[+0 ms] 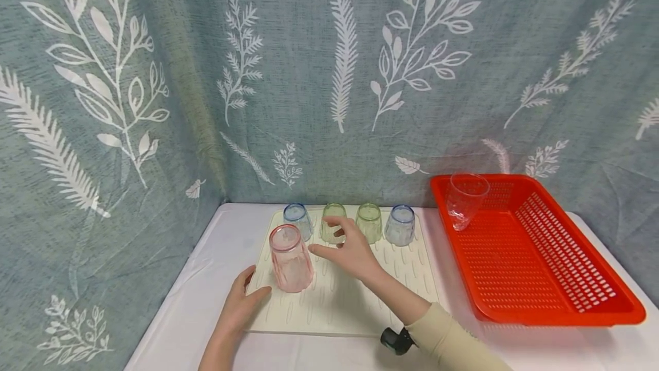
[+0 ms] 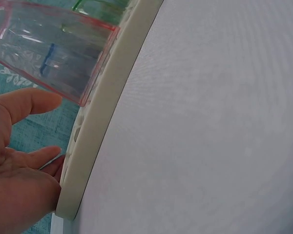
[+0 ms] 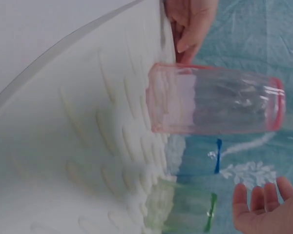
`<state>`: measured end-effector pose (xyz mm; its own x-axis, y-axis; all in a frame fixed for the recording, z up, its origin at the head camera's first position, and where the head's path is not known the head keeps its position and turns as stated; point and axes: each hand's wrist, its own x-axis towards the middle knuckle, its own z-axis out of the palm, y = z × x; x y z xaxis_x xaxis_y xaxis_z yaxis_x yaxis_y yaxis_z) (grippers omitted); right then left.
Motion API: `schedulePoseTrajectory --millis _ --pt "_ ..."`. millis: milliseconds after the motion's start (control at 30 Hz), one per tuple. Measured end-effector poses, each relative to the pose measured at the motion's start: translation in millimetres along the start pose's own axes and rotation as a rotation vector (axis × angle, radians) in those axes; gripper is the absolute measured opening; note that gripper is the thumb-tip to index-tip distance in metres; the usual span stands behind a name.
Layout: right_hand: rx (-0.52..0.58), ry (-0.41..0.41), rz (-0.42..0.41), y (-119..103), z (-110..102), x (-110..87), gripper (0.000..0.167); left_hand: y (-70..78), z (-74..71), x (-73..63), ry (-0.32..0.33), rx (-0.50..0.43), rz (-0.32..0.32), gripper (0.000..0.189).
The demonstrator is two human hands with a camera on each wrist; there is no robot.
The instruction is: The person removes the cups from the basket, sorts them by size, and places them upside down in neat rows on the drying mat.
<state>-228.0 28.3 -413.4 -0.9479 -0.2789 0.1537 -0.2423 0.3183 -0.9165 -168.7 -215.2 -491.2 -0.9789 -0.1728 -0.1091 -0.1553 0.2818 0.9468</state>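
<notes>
A tall pink-tinted glass [image 1: 292,265] stands, narrow end up, on the left part of a cream ribbed drying mat [image 1: 370,308]. My left hand [image 1: 239,305] is at the mat's left edge, thumb and fingers spread, just short of the glass. In the left wrist view, the left thumb [image 2: 44,101] points toward the glass's lower rim. My right hand [image 1: 352,250] hovers over the mat to the right of the pink glass, fingers loosely bent and holding nothing. In the right wrist view, the right hand's fingers [image 3: 256,197] show apart from the pink glass.
Along the mat's back edge stand a blue glass [image 1: 298,221], two green glasses [image 1: 368,223] and another blue glass [image 1: 400,226]. To the right is a red plastic basket [image 1: 515,256], with a clear glass [image 1: 465,202] leaning at its back left corner. A patterned curtain [image 1: 288,74] hangs behind.
</notes>
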Motion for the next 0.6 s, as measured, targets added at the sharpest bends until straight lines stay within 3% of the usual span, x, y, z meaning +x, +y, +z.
schedulePoseTrajectory --millis 300,600 --pt "0.090 0.091 0.135 -2 -47 -11.4 0.059 -0.6 1.9 1.0 -0.004 0.008 -0.008 0.073" --pt "0.108 0.170 0.105 -2 -86 -20.6 0.054 -0.7 0.5 1.0 -0.012 -0.008 0.003 0.072"
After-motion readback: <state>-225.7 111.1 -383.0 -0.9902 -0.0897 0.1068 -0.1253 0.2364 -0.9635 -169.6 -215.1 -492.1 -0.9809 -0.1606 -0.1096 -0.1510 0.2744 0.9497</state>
